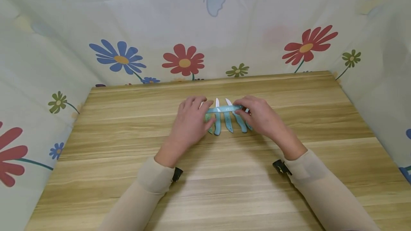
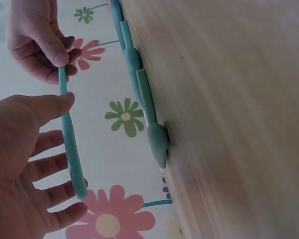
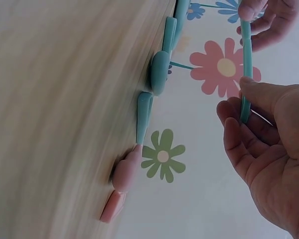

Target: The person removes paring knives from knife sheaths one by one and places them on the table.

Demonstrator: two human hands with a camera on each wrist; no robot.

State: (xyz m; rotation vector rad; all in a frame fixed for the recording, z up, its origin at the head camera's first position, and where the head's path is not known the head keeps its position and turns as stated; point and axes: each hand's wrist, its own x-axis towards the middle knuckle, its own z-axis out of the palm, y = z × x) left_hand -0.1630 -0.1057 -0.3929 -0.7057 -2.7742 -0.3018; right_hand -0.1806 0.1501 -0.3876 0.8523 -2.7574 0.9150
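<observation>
My left hand [image 1: 190,122] and right hand [image 1: 261,116] hold a slim teal paring knife [image 1: 224,109] level above the table, one at each end. No bare blade shows on it; a sheath seems to cover it. In the left wrist view, the left thumb and fingers pinch its thicker end, while the right hand pinches the far, thinner end. Beneath lie two teal-handled paring knives [image 1: 217,126] [image 1: 240,122] with white blades pointing away. A perforated teal sheath [image 1: 228,122] lies between them, and a greenish sheath [image 1: 209,126] is partly hidden by the left hand.
The right wrist view shows a pink knife handle [image 3: 124,174] and a pink sheath [image 3: 112,206] beyond the teal ones on the wooden table [image 1: 212,195]. A flower-printed curtain [image 1: 144,20] rises behind the table and at both sides.
</observation>
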